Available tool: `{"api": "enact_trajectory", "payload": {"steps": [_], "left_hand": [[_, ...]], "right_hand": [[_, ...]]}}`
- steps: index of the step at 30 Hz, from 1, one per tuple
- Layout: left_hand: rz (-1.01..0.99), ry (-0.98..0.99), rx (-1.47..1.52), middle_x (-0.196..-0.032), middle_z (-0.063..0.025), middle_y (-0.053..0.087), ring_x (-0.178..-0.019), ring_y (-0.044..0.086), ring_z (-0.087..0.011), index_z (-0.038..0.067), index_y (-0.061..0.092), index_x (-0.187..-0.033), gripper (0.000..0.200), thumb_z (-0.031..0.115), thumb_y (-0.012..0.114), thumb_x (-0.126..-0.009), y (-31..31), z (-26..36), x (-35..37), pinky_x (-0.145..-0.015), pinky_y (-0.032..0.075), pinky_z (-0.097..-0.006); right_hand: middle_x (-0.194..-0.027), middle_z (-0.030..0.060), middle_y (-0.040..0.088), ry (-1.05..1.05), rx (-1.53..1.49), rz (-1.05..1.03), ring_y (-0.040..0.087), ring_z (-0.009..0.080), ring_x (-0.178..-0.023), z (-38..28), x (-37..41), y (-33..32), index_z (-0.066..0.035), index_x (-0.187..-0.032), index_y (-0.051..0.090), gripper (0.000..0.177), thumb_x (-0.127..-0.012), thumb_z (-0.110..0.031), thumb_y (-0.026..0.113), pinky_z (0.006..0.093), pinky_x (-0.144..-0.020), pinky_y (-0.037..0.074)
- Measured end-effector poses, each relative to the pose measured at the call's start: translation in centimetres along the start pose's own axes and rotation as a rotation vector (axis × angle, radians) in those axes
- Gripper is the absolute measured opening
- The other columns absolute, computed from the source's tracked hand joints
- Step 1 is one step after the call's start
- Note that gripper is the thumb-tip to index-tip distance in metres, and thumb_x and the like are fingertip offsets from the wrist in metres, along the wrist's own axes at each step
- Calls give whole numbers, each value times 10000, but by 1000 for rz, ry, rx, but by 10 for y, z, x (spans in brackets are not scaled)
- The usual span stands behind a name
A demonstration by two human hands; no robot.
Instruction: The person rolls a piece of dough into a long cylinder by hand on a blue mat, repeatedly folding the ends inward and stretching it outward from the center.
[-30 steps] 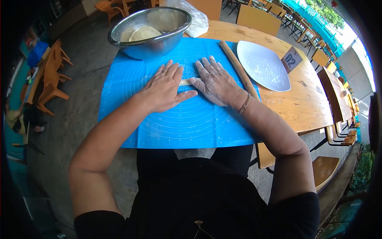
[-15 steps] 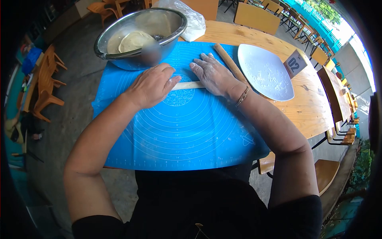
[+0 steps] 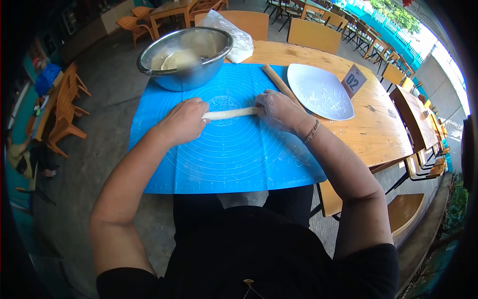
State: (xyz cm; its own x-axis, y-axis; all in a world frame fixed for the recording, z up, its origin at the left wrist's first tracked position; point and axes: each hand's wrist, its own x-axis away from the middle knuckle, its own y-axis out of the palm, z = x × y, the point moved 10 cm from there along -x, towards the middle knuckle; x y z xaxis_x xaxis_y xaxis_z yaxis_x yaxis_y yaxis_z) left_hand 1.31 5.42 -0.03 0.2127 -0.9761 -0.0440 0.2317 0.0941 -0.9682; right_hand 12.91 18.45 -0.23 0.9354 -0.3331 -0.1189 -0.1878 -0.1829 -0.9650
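A pale rope of dough (image 3: 230, 114) stretches between my two hands, over the printed circles of a blue silicone mat (image 3: 214, 169). My left hand (image 3: 186, 118) is closed around the rope's left end. Its right end disappears into the curled fingers of my right hand (image 3: 280, 110), which are dusted with flour. A wooden rolling pin (image 3: 281, 83) lies just beyond my right hand, along the mat's right side. Behind my left hand stands a steel bowl (image 3: 186, 77) with a rounded piece of dough (image 3: 179, 61) inside.
A white plate (image 3: 318, 94) scattered with flour sits on the wooden table (image 3: 383, 134), beside a number 02 sign (image 3: 353, 79). A clear plastic bag (image 3: 231, 37) lies behind the bowl. Orange chairs (image 3: 67, 114) stand off to the left.
Both hands went from lying flattened over the dough to gripping its ends. They have moved apart, and more of the rope shows between them. The camera view has shifted slightly.
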Motion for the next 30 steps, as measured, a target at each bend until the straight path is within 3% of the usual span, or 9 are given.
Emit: {"api": "enact_trajectory", "payload": {"steps": [11,14,16,17,19,22,23,25,30], "left_hand": [[-24,116,76,-973,-158,630,-965,614,-339,-8,674,-992,159,123,683,-903,14,31,50,-856,490,-463],[2,58,26,-1069,-177,617,-1037,600,-346,-25,657,-1064,233,137,690,-900,14,36,58,-920,483,-453],[150,62,-82,-1274,-235,556,-1240,526,-391,-74,584,-1231,414,148,697,-900,6,50,69,-1071,421,-467],[149,58,-82,-1274,-235,556,-1240,526,-391,-74,584,-1231,414,148,697,-900,12,58,73,-1071,421,-467],[298,194,-126,-1479,-299,396,-1431,335,-450,-134,426,-1394,654,243,685,-928,14,91,83,-1198,266,-525],[266,276,-18,-1561,-343,266,-1496,191,-481,-155,298,-1473,833,423,618,-965,35,117,86,-1225,144,-574],[263,278,-15,-1561,-343,266,-1496,191,-481,-155,298,-1473,833,423,618,-965,39,118,83,-1225,144,-574],[185,210,-69,-1583,-372,180,-1511,121,-491,-167,200,-1505,986,612,487,-972,53,110,72,-1228,85,-579],[124,171,-137,-1614,-348,121,-1533,44,-454,-153,155,-1528,1095,742,379,-939,64,89,57,-1243,24,-545]], "right_hand": [[-1046,174,629,-74,-20,13,617,365,-1001,-27,65,2,-14,-1060,683,185,-935,-144,648,445,-891,503],[-1116,168,613,-84,62,64,597,363,-1063,-31,77,3,-17,-1149,657,286,-896,-148,682,446,-930,491],[-1251,211,592,-78,-50,164,563,388,-1195,-39,93,-6,3,-1283,597,424,-900,-160,681,453,-1038,456],[-1251,211,592,-81,-52,162,563,388,-1195,-45,100,-2,3,-1283,597,424,-900,-160,681,453,-1038,456],[-1437,266,488,-157,82,315,453,431,-1359,-68,117,-5,40,-1420,472,597,-905,-178,682,472,-1147,373],[-1493,305,429,-226,49,310,386,454,-1418,-89,127,10,99,-1406,468,606,-930,-231,647,499,-1187,311],[-1514,310,399,-246,101,299,368,457,-1430,-91,127,16,118,-1414,444,645,-952,-297,620,522,-1186,301],[-1522,312,385,-235,149,285,352,462,-1438,-89,126,20,120,-1424,429,679,-964,-352,591,538,-1185,292],[-1542,311,356,-208,173,234,315,473,-1454,-79,112,23,123,-1451,397,777,-997,-502,483,572,-1193,252]]}}
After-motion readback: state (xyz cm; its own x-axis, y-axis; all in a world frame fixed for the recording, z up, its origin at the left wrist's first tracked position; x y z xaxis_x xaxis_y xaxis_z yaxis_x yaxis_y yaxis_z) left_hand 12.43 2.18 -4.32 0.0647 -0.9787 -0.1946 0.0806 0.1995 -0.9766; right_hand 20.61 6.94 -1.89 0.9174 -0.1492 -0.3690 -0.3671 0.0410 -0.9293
